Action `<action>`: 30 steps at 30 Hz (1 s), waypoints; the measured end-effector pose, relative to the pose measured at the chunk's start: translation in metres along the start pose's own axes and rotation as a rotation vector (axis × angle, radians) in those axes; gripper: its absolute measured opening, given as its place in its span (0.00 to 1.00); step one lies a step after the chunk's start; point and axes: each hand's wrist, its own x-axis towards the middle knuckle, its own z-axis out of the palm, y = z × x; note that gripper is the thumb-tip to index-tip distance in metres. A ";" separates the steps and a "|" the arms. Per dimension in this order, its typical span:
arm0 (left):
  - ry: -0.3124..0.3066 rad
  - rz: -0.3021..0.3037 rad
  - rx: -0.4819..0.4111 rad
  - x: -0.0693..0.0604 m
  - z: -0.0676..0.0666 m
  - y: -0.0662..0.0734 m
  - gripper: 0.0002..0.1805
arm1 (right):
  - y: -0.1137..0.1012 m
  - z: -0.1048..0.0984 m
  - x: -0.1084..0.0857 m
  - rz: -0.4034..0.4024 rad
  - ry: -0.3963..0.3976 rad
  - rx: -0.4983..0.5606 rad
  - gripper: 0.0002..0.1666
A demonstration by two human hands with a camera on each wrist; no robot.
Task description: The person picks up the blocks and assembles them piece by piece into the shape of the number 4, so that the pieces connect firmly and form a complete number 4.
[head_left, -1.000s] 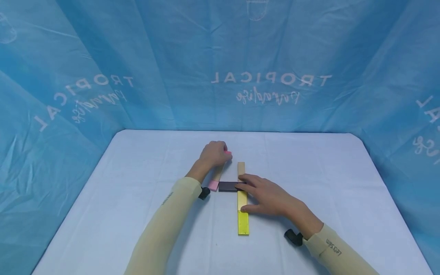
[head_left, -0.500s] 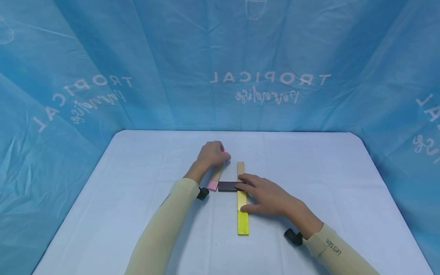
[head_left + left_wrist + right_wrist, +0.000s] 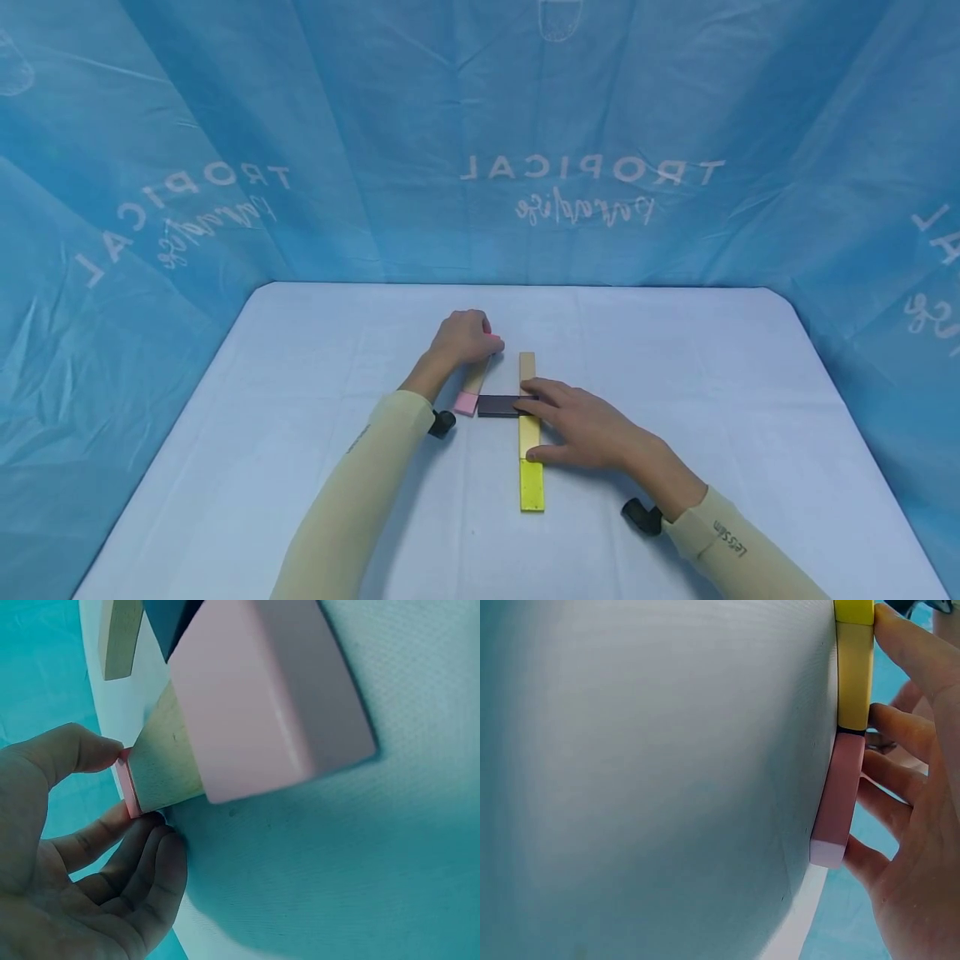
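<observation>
Flat oblong blocks lie in an H-like layout on the white table. In the left row, my left hand (image 3: 460, 337) pinches a red-pink block (image 3: 126, 784) at the far end between thumb and forefinger. That block meets a plain wooden block (image 3: 475, 377), with a light pink block (image 3: 466, 404) at the near end. A black block (image 3: 498, 407) bridges to the right row. My right hand (image 3: 588, 423) rests with spread, extended fingers over that row: a tan block (image 3: 527, 364), a pale yellow block (image 3: 528, 437) and a bright yellow block (image 3: 532, 486). Its fingers partly cover the black block's right end.
The white-covered table (image 3: 300, 500) reaches out on all sides of the blocks. Blue printed sheeting (image 3: 480, 225) hangs behind it and at both sides. Small black cameras sit at both wrists.
The left hand has shifted very slightly left and nearer with the red-pink block. The right hand and the other blocks stay where they were.
</observation>
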 end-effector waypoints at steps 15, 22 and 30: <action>-0.023 0.015 0.011 -0.004 0.000 -0.002 0.15 | -0.001 -0.001 0.000 -0.017 0.002 0.004 0.47; -0.037 0.023 0.028 -0.006 -0.003 -0.003 0.15 | -0.003 -0.002 0.000 -0.005 -0.005 0.001 0.47; -0.039 0.035 0.022 -0.005 -0.003 -0.006 0.15 | -0.003 -0.002 0.000 0.003 -0.009 0.002 0.47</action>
